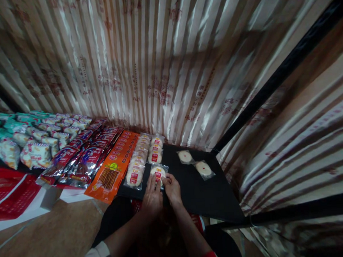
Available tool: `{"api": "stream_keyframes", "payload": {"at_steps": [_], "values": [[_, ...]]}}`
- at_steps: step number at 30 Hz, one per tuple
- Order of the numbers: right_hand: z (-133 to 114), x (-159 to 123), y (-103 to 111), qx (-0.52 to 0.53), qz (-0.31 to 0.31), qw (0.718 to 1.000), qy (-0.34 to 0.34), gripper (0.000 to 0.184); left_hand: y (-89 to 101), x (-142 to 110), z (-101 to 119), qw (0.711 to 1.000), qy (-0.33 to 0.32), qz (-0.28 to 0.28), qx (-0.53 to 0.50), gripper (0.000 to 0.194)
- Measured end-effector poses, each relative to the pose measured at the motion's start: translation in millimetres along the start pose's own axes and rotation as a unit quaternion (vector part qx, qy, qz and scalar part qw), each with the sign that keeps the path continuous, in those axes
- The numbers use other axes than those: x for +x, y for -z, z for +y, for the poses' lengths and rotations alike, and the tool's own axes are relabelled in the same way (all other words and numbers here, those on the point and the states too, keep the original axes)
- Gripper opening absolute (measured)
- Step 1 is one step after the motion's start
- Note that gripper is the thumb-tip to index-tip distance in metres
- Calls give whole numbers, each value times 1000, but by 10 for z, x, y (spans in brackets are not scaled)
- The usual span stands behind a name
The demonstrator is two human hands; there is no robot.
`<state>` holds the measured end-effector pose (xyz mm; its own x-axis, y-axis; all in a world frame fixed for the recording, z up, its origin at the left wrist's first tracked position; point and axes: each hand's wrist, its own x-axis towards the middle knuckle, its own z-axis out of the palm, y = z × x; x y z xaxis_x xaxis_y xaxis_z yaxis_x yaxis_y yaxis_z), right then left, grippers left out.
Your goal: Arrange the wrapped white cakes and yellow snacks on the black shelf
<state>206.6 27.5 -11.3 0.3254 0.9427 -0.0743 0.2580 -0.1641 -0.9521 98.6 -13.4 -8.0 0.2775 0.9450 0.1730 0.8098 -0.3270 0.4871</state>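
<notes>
My left hand (153, 197) and my right hand (173, 189) are together at the near edge of a black shelf. Under their fingertips lies a clear-wrapped round flat biscuit (159, 170) with a red and white label. Left fingers are stretched out, slightly apart, over its near left part. My right thumb and fingers pinch the packet's near right corner. Just behind it runs a short row of matching wrapped biscuits (155, 151). A longer, overlapping row of wrapped biscuits (137, 164) is on the left.
Two wrapped biscuits (203, 168) lie label-down on the black shelf (191, 197), to the right. Leftward are orange snack bags (115, 163), dark red packets (88, 156), white snack bags (36, 154) and green bags (15, 124). A striped plastic sheet (167, 66) hangs behind; a black post slants at right.
</notes>
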Motion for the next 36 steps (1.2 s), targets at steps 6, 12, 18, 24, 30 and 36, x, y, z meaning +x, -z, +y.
{"api": "stream_keyframes", "payload": {"at_steps": [6,12,18,24,30,36], "values": [[12,220,-134,-4,-7,1000,6,31,-88,171,-112,1000,7,14,12,55],[-47,353,-208,-56,16,998,13,26,-86,293,-130,1000,18,19,18,56],[-91,452,-245,-70,17,997,19,26,-84,383,-144,999,27,24,8,55],[-127,536,-282,-126,41,990,41,25,-60,455,-153,999,31,22,13,55],[-122,591,-331,-145,43,988,40,26,-129,480,-201,999,34,41,8,56],[-106,566,-368,-160,50,984,53,30,-190,490,-263,998,28,50,8,55]]}}
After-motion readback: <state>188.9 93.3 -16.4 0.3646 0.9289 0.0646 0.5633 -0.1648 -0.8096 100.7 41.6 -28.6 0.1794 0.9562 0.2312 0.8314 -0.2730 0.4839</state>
